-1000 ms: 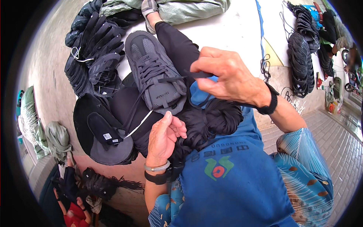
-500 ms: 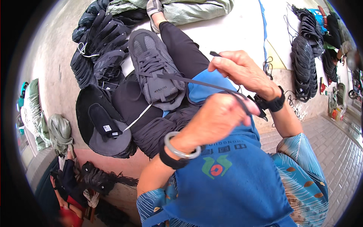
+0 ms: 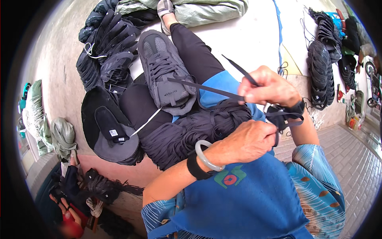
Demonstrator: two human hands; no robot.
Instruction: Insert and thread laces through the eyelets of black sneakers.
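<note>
Dark-grey mesh shoe (image 3: pixel 166 73), flat black fabric lace (image 3: pixel 219 91)
Right hand (image 3: pixel 271 87) and left hand (image 3: pixel 254 139) pinch the lace; hasty tugging could snarl its loop.

Supporting surfaces: concrete, sheet and lap.
Over the pale concrete (image 3: pixel 59 71) lies a white sheet (image 3: pixel 246 40), bearing a grey-green sack (image 3: pixel 211 12) at its far edge; packed black shoe uppers (image 3: pixel 115 38) line its left side, and a further row of dark uppers (image 3: pixel 319 73) stands at right. The lap (image 3: pixel 133 103) carries a bundle of dark laces (image 3: pixel 191 129) and, just beyond, a dark grey shoe (image 3: pixel 165 71).
</note>
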